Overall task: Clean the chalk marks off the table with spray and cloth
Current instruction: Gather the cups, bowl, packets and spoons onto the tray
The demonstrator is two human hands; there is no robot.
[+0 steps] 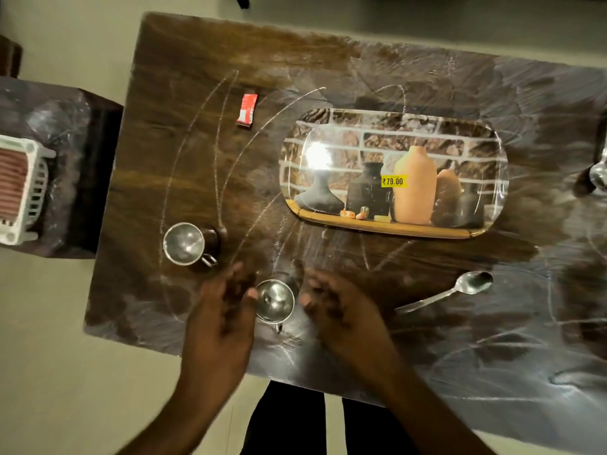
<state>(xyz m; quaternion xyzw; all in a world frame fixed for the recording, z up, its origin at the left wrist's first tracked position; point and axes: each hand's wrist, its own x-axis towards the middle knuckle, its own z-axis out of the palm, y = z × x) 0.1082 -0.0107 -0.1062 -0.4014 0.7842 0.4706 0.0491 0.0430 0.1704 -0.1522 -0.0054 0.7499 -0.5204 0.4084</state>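
Chalk marks [210, 139], white and thin, run over the dark brown wooden table [184, 60]. Long curved strokes sweep across its left half, and looser scribbles lie along the near edge and out to the right.

Above the near edge both hands are blurred. The left hand [226, 310] and the right hand [341, 310] have loosely spread, slightly bent fingers and hold nothing. Between them a small shiny steel cup [275, 300] stands upright on the table. The left thumb is just beside its rim, though the blur hides whether it touches.

A second steel cup with a small handle [189, 243] stands to the left, beyond the left hand, on one of the curved chalk lines. A long steel spoon [453, 292] lies to the right of the right hand, its bowl pointing away.

Further back sits a glossy rectangular tray printed with clay vases [391, 126], bearing a yellow price sticker [392, 181]. A small red sachet [247, 110] lies left of the tray. Another steel spoon [599, 174] shows at the right edge. Off the table's left end, a white plastic basket [36, 178] rests on a dark seat [82, 142].
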